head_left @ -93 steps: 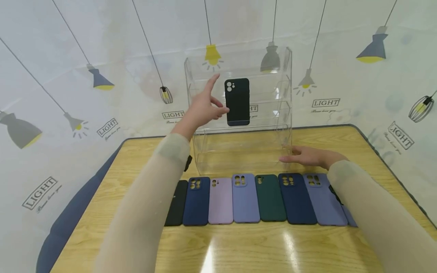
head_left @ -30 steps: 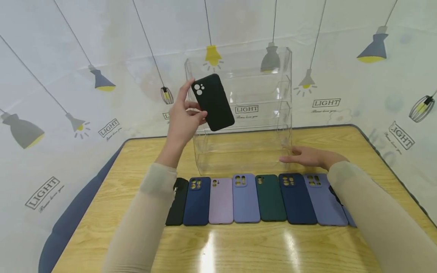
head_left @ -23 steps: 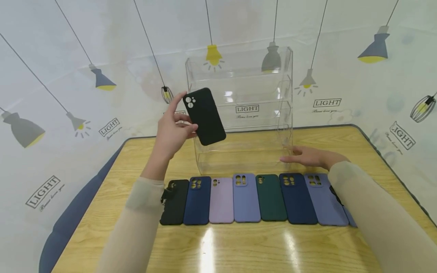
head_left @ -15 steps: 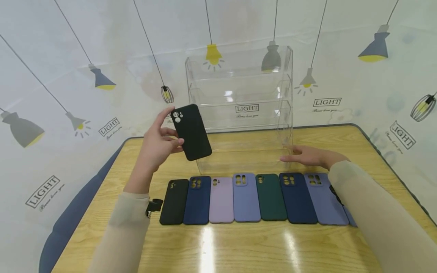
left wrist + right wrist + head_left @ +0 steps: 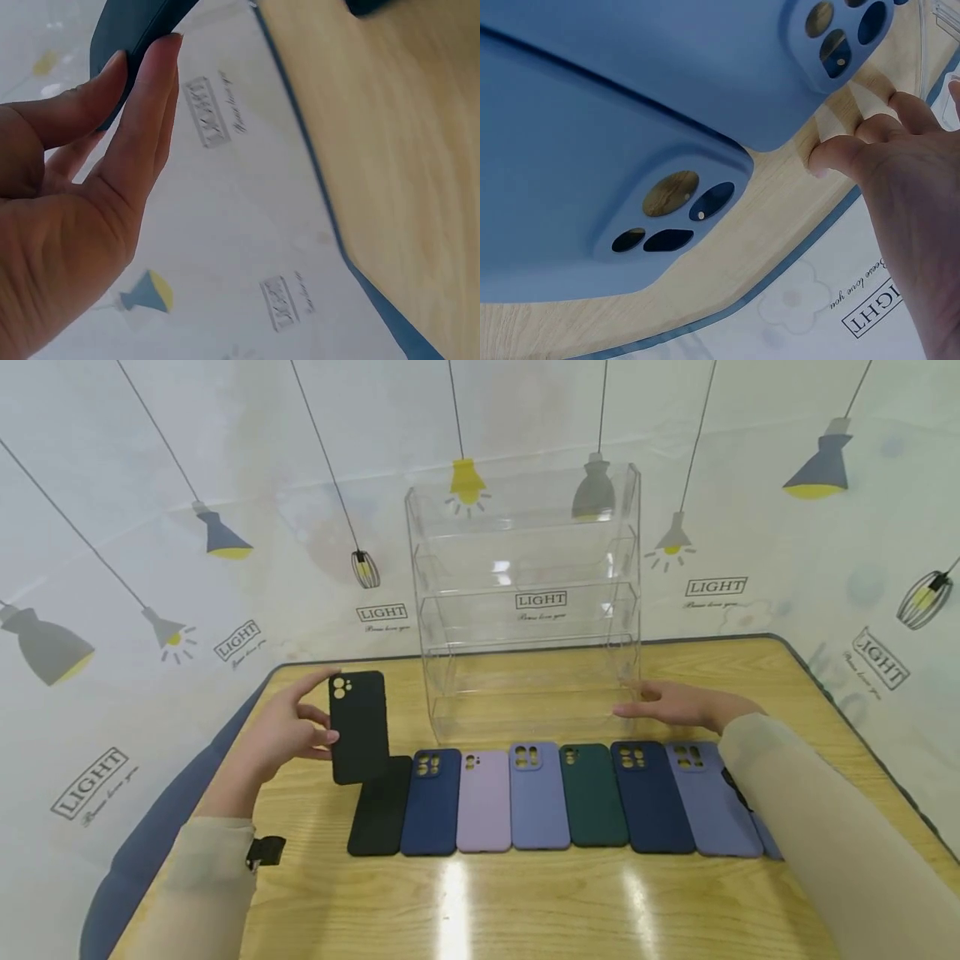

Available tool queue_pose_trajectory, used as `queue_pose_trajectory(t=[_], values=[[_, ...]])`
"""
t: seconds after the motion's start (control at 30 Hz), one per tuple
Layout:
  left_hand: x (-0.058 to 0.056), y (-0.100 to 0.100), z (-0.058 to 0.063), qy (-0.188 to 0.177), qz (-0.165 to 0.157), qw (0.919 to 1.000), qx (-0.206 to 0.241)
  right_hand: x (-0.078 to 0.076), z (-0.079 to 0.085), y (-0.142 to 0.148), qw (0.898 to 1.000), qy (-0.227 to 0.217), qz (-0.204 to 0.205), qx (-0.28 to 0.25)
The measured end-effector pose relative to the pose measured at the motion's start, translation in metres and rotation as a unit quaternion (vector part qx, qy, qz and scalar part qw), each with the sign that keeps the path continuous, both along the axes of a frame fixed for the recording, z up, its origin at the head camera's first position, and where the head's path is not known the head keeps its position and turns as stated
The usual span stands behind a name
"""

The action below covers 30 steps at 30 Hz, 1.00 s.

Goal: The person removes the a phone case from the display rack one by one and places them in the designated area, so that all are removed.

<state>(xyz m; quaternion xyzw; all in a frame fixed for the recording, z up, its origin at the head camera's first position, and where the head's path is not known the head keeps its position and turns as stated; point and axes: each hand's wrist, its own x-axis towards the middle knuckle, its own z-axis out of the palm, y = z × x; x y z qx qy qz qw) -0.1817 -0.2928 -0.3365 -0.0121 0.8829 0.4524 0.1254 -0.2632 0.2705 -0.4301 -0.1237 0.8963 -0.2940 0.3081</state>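
Observation:
My left hand [image 5: 281, 731] pinches a black phone case [image 5: 358, 735] by its left edge, thumb on the face toward me. The case stands upright at the left, overlapping the top of another black phone case [image 5: 378, 822] in the head view. In the left wrist view, thumb and straight fingers close on the held phone case [image 5: 142, 30]. A clear tiered acrylic rack [image 5: 525, 727] stands at the back of the table. At its lower right corner rests my right hand [image 5: 686, 703], fingers relaxed, beside the rack's side wall.
A row of phone cases lies in front of the rack: navy [image 5: 431, 810], pink [image 5: 484, 810], lavender [image 5: 542, 810], green [image 5: 597, 806] and more to the right, partly under my right sleeve [image 5: 810, 810]. Behind the wooden table [image 5: 540, 910] is a lamp-printed wall covering [image 5: 300, 560].
My left hand first reached toward the black phone case in the rack, then gripped it, drew it out and brought it down and left toward the row. The right hand has stayed put.

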Motion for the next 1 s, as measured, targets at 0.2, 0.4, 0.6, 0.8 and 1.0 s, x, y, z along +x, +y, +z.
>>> queue_pose_trajectory(t=[0.2, 0.4, 0.6, 0.8, 1.0], values=[[0.002, -0.042, -0.020, -0.079, -0.027, 0.9963, -0.018, -0.001, -0.002, 0.000, 1.000, -0.001, 0.000, -0.002], [0.005, -0.068, -0.041, -0.139, -0.064, 0.9881, -0.011, 0.000, -0.001, -0.001, 1.000, 0.000, 0.000, 0.000], [0.008, -0.076, -0.054, -0.161, -0.076, 0.9839, -0.015, 0.001, 0.001, -0.002, 1.000, 0.005, 0.005, 0.006], [0.008, -0.076, -0.058, -0.169, -0.073, 0.9827, -0.020, 0.000, 0.001, -0.002, 1.000, 0.005, 0.002, 0.006], [0.007, -0.074, -0.063, -0.180, -0.066, 0.9809, -0.033, 0.000, 0.001, -0.002, 1.000, 0.008, 0.003, 0.008]])
